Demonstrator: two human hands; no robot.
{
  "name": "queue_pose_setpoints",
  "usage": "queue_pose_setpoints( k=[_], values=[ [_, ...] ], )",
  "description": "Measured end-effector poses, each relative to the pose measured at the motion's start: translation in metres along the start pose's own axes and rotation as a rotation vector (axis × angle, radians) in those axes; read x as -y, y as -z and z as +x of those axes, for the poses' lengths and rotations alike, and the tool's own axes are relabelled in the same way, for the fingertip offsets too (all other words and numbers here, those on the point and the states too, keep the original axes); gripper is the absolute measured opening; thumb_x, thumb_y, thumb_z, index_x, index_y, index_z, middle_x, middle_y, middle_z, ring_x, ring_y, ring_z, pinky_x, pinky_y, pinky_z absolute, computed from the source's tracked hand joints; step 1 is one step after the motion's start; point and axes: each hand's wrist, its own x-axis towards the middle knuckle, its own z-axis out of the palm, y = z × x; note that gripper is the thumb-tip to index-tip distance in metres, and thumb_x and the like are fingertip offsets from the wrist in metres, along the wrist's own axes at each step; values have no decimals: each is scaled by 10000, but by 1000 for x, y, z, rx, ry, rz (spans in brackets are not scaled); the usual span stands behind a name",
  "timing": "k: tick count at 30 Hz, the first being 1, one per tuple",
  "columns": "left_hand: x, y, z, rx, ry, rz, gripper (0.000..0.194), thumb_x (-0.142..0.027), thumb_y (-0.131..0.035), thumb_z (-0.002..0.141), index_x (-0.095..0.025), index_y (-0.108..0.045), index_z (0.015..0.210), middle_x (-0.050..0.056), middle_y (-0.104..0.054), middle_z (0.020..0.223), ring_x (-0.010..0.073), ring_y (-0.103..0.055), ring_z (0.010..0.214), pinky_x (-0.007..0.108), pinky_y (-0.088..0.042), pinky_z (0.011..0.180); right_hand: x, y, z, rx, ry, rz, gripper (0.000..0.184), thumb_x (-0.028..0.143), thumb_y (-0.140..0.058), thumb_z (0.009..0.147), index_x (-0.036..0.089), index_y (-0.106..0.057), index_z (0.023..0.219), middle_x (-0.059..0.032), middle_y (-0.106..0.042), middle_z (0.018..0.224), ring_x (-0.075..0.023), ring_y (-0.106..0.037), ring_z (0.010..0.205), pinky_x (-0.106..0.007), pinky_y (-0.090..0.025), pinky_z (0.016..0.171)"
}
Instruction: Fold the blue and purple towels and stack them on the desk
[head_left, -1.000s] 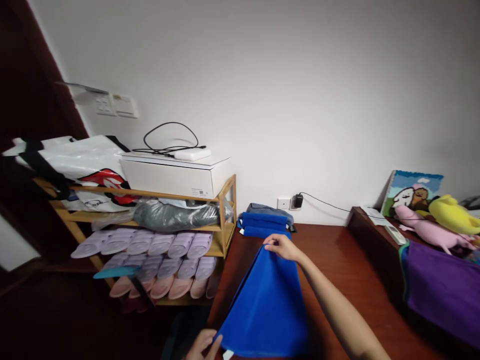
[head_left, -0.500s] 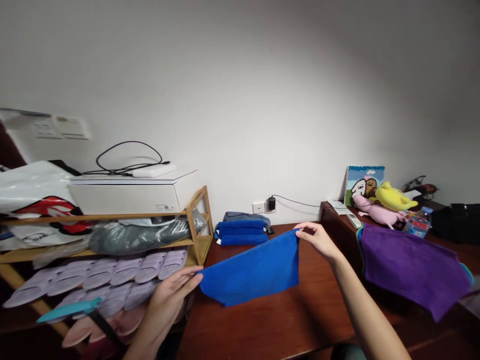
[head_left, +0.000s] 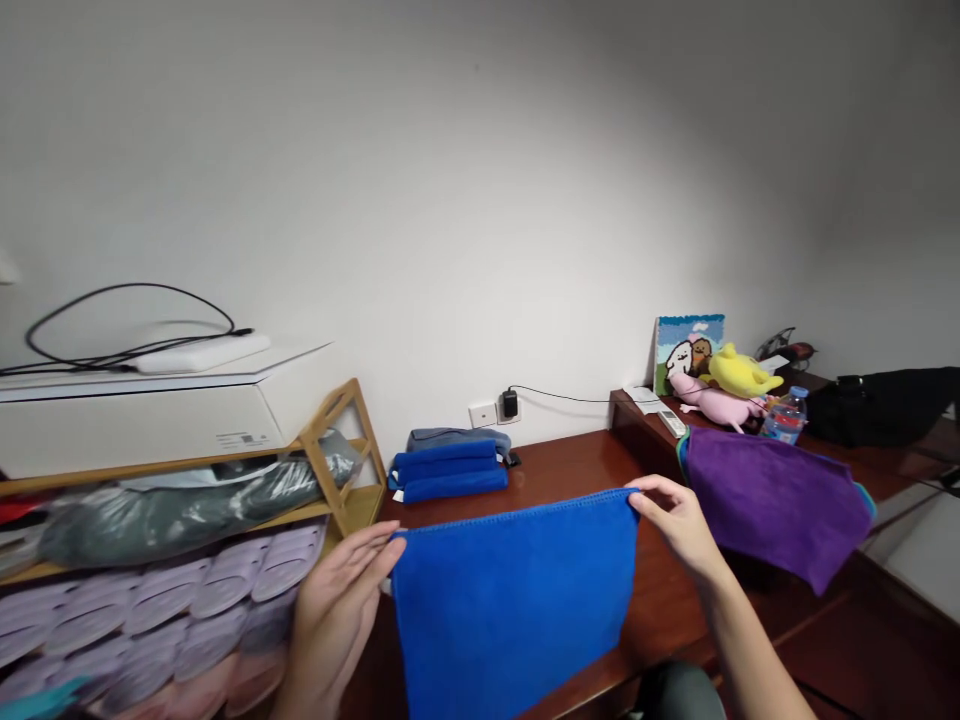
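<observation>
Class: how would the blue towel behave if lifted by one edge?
The blue microfibre towel is probably floppy: it hangs limp from the left hand and right hand. Its soft, thick pile suggests it is light and would not slide easily.

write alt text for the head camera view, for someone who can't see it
A person's left hand and right hand hold a blue towel spread open by its top corners above a dark wooden desk. Folded blue towels lie at the back of the desk, with a purple towel to the right and a bamboo shelf of lilac slippers to the left.
</observation>
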Motion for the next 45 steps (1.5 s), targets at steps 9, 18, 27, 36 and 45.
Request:
queue_pose_setpoints(
  k=[9, 18, 27, 36, 45],
  values=[
    [208, -32, 96, 57, 94, 524, 416, -527, -794, 688, -200, -716, 933, 103, -821, 871, 288, -795, 903, 389, -630, 819, -205, -73, 57, 27, -284, -415, 449, 591, -607, 930, 184, -790, 981, -118, -811, 1010, -268, -749, 964, -355, -568, 882],
    [300, -32, 124, 63, 72, 782, 102, -233, -594, 806, -279, -612, 717, 1, -797, 799, 208, -780, 891, 281, -566, 824, -306, -104, 77, 99, -440, -721, 255, 380, -560, 1006, 284, -770, 1115, -49, -799, 1182, -242, -708, 1164, -351, -474, 995],
    [325, -28, 140, 110, -37, 884, 172, -257, -532, 890, -275, -701, 864, 37, -816, 946, 215, -767, 924, 298, -565, 867, -332, -118, 95, 120, -392, -895, 326, 411, -489, 1064, 277, -738, 1224, -71, -763, 1249, -244, -659, 1172, -349, -429, 974],
    [330, -17, 148, 152, -87, 934, 270, -355, -516, 923, -276, -774, 945, 55, -846, 1026, 239, -792, 976, 319, -615, 893, -328, -126, 83, 106, -300, -985, 438, 462, -371, 1090, 260, -728, 1242, -99, -725, 1256, -271, -618, 1176, -376, -418, 1002],
    [323, -54, 105, 330, -394, 1083, 456, -344, -423, 1003, -245, -750, 1305, 85, -691, 1464, 285, -582, 1411, 485, -412, 1251, -295, -160, 72, 137, -66, -1040, 443, 293, -399, 1042, 265, -674, 1389, -125, -647, 1422, -301, -534, 1358, -481, -290, 1216]
  ],
)
